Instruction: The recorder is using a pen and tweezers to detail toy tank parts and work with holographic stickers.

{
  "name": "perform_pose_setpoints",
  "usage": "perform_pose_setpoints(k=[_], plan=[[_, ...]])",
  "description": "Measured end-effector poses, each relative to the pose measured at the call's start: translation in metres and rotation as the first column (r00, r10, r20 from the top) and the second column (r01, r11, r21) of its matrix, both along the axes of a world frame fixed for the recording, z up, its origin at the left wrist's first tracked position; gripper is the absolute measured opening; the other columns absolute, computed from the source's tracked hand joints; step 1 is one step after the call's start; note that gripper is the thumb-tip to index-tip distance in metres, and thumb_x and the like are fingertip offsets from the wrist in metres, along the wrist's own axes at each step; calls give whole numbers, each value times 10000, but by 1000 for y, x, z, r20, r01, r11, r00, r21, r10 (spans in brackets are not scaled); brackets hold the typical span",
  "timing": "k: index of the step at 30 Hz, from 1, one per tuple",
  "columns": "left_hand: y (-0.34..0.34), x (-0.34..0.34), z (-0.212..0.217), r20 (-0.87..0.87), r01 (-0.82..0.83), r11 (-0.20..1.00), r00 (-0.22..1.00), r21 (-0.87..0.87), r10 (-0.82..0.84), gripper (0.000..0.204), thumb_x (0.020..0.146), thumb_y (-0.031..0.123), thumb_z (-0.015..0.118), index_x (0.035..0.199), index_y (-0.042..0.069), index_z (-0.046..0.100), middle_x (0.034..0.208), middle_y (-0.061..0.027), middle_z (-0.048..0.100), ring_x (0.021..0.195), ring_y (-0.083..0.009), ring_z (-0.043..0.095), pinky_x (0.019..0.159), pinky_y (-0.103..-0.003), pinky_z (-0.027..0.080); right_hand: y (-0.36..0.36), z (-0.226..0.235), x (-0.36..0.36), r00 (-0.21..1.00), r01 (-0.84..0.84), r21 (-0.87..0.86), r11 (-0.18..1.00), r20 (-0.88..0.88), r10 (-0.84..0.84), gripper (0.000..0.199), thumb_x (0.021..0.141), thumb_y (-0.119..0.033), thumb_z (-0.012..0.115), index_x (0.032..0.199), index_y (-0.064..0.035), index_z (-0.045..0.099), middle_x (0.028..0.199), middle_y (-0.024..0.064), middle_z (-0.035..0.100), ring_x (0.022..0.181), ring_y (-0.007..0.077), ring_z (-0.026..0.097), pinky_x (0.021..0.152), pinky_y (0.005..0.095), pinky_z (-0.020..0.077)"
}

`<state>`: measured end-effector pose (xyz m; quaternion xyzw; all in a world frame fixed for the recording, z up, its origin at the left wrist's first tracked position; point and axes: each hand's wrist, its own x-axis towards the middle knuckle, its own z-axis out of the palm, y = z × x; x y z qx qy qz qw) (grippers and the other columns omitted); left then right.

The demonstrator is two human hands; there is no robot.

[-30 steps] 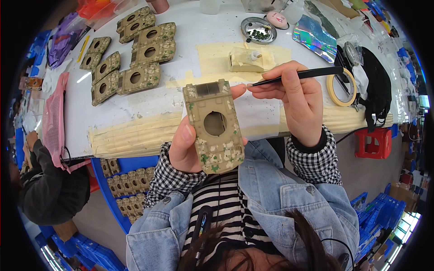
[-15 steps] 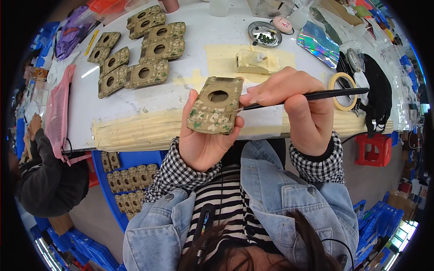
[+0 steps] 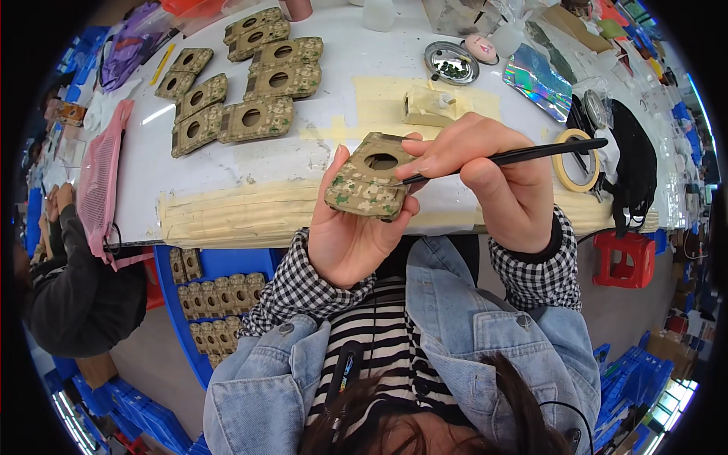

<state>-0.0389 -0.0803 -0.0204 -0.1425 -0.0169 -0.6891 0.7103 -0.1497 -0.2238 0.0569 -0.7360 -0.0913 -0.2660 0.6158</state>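
My left hand point(image 3: 353, 235) is closed round a small camouflage-patterned model vehicle hull point(image 3: 365, 191), tan and green with a round hole in its top. The hull is held tilted above the table's near edge. A thin black paintbrush point(image 3: 531, 154) is gripped in my right hand point(image 3: 504, 178), its tip touching or very close to the hull's right side below the hole. The fingertips of that hand rest against the hull's edge. Similar camouflage hulls point(image 3: 256, 120) lie in groups at the back left of the table.
A tape-covered block point(image 3: 427, 106) stands behind my hands. Nearby are a round metal dish point(image 3: 452, 64) with dark green bits and a roll of masking tape point(image 3: 575, 161). More hulls fill a blue tray point(image 3: 227, 259) at lower left. Another person's dark sleeve point(image 3: 91, 284) shows at far left.
My left hand has turned the hull a little and shifted it slightly right. The brush has tilted a bit, its tip still at the hull's right side.
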Motion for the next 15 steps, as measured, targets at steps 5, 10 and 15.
perform_pose_setpoints(k=[5,10,15], plan=[[1,0,2,-7,1,1000,1000,14,-1,608,994,492,253,1411,51,288,1268,-219,500,1076,-339,591,941,-376,520,0,0,1,1000,0,-9,1000,5,0,188,950,-120,529,978,46,611,883,95,593,770,143,627,680,244,524],[0,1,2,-11,-1,1000,1000,15,1,617,993,493,256,1417,46,272,1267,-220,501,1068,-340,595,939,-375,522,0,0,2,1000,5,-14,1000,13,-5,186,943,-122,541,979,45,616,878,95,593,761,143,624,672,242,523],[-1,0,3,-23,-1,1000,1000,5,1,618,993,490,259,1421,45,260,1271,-217,494,1067,-337,595,943,-375,519,-2,-1,2,1000,11,-48,999,21,-10,186,941,-123,545,976,44,621,869,95,597,741,140,618,653,240,520]])
